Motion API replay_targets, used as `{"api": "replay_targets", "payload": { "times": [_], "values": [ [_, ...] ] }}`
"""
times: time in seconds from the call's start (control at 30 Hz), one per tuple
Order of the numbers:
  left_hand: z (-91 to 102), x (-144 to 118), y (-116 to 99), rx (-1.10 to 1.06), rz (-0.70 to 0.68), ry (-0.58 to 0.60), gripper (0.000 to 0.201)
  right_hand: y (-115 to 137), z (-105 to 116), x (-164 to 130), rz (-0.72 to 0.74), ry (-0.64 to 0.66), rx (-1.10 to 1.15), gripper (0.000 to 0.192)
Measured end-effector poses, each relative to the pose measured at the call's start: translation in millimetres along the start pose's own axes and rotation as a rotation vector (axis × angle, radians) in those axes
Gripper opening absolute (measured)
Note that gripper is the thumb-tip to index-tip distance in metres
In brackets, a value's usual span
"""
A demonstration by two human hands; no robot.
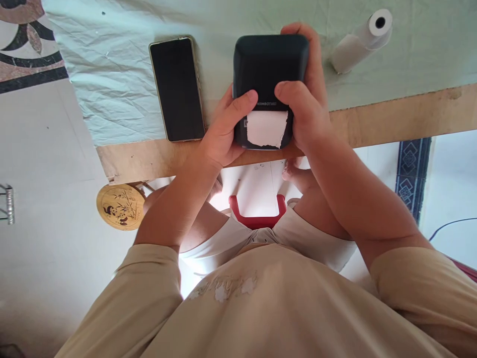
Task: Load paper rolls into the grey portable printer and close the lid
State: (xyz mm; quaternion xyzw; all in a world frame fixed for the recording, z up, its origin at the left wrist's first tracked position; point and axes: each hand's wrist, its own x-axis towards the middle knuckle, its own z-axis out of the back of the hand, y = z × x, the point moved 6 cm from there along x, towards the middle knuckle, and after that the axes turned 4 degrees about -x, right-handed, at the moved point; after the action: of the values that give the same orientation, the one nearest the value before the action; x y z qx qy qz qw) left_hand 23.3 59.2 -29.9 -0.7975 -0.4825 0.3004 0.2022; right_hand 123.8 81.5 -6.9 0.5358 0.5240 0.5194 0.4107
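Both of my hands grip a dark, rounded label printer (270, 62) above the table's front edge. A torn end of white paper (266, 128) sticks out at the printer's near end. My left hand (227, 127) wraps round the left side, its thumb lying on top. From the right, my right hand (307, 107) holds the other side, thumb on the upper face and fingers round the far right corner. To the left of the printer lies a smartphone (177, 89), screen dark. A roll of white paper (350, 52) rests on the right, its core hole showing.
A pale green cloth (115, 89) covers the table, whose wooden edge (406, 114) shows along the front. Below left stands a round wooden stool (121, 206) with a panda picture. Something red (257, 220) shows between my legs. A cable (452, 223) runs at the right.
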Motion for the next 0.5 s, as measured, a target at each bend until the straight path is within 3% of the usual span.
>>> {"api": "replay_targets", "payload": {
  "times": [0.17, 0.33, 0.5],
  "values": [
    [-1.8, 1.5, -0.7, -0.022, -0.01, 0.036, 0.022, 0.5, 0.5, 2.1, -0.05, 0.004, -0.042, 0.049],
    [-2.1, 6.6, -2.8, -0.049, 0.004, 0.103, 0.049, 4.1, -0.2, 5.4, -0.004, 0.032, -0.024, 0.05],
    [6.9, 9.6, -1.6, -0.106, -0.067, 0.063, 0.04, 8.3, 5.3, 5.1, 0.093, 0.034, -0.114, 0.049]
  ]
}}
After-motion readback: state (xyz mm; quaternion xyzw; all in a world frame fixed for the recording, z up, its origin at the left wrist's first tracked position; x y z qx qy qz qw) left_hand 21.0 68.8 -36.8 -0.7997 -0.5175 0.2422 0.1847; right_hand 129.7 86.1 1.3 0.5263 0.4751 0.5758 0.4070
